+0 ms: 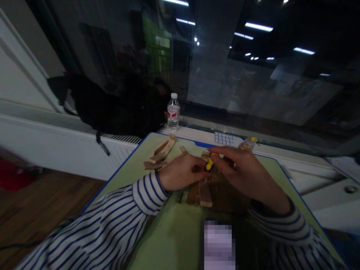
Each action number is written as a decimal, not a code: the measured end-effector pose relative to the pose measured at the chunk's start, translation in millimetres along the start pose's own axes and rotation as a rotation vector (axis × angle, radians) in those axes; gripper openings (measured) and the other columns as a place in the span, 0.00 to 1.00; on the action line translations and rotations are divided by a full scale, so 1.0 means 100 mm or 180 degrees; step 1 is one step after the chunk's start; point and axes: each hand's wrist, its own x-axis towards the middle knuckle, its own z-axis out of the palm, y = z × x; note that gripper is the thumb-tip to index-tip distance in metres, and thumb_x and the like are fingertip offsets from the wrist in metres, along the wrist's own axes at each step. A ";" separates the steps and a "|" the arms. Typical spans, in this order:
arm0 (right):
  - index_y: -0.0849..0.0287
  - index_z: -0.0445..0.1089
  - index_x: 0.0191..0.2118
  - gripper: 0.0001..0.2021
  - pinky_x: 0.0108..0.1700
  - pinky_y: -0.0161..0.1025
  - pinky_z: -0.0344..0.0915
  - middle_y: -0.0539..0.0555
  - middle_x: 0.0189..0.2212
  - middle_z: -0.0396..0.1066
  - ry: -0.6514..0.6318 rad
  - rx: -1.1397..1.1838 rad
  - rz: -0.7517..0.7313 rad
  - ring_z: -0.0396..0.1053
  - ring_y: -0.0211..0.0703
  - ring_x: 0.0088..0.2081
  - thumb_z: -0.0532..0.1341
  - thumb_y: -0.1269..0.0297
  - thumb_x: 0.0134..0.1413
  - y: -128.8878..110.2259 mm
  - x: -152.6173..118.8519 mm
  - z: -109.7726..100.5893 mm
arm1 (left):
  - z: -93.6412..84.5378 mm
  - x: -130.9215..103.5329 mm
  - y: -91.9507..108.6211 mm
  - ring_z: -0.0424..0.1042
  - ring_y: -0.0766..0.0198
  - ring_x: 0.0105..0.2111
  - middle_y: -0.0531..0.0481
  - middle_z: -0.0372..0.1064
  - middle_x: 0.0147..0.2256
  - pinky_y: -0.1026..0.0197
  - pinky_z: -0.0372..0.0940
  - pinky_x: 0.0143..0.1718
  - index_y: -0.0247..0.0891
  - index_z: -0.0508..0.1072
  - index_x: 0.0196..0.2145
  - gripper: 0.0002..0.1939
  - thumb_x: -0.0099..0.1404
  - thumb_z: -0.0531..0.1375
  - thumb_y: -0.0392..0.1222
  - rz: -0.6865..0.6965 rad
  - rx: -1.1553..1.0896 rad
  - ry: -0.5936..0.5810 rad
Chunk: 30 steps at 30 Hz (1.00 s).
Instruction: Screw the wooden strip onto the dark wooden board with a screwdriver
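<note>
Near the middle of the table, my left hand [184, 171] and my right hand [246, 170] meet around a small yellow piece [209, 164]. The left fingers are closed at its lower end, where a dark part shows. My right thumb and fingers pinch at its upper end, by another bit of yellow. Below the hands a wooden block [206, 195] lies on a brown sheet or board [225, 193], partly hidden by the right hand. Several pale wooden pieces [163, 150] lie to the left, beyond my left hand.
The green table [157, 232] has a blue edge. A pixelated rectangle [219, 245] lies near me. On the sill behind stand a water bottle [173, 112], a black bag [118, 108] and a clear bag with yellow items [247, 143]. A dark window rises beyond.
</note>
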 end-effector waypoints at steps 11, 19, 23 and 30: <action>0.56 0.72 0.47 0.13 0.41 0.38 0.68 0.51 0.43 0.77 0.0017 -0.0150 0.0097 0.74 0.41 0.41 0.55 0.62 0.61 -0.04 0.00 0.00 | 0.00 -0.01 -0.01 0.69 0.66 0.27 0.52 0.72 0.28 0.64 0.60 0.31 0.37 0.76 0.36 0.13 0.64 0.55 0.47 0.0047 -0.0007 -0.0073; 0.56 0.72 0.48 0.14 0.45 0.39 0.68 0.52 0.44 0.76 -0.0014 -0.0135 0.0062 0.73 0.42 0.43 0.55 0.61 0.61 -0.03 0.00 0.01 | 0.00 0.00 0.01 0.70 0.64 0.31 0.53 0.73 0.30 0.63 0.59 0.33 0.38 0.74 0.33 0.12 0.62 0.59 0.49 0.0010 -0.0107 0.0159; 0.57 0.69 0.52 0.16 0.46 0.38 0.67 0.52 0.46 0.75 -0.0034 0.0044 -0.0030 0.73 0.40 0.44 0.56 0.62 0.60 -0.02 -0.01 0.00 | 0.00 0.00 0.01 0.71 0.64 0.30 0.54 0.73 0.30 0.64 0.58 0.33 0.39 0.75 0.36 0.11 0.62 0.59 0.49 -0.0092 -0.0110 0.0098; 0.57 0.70 0.51 0.15 0.48 0.40 0.68 0.53 0.47 0.75 -0.0090 0.0192 -0.0096 0.73 0.42 0.46 0.54 0.67 0.60 -0.03 -0.02 -0.01 | -0.02 0.00 0.02 0.70 0.65 0.31 0.53 0.73 0.30 0.64 0.59 0.33 0.37 0.76 0.34 0.12 0.63 0.58 0.48 -0.0054 -0.0097 0.0007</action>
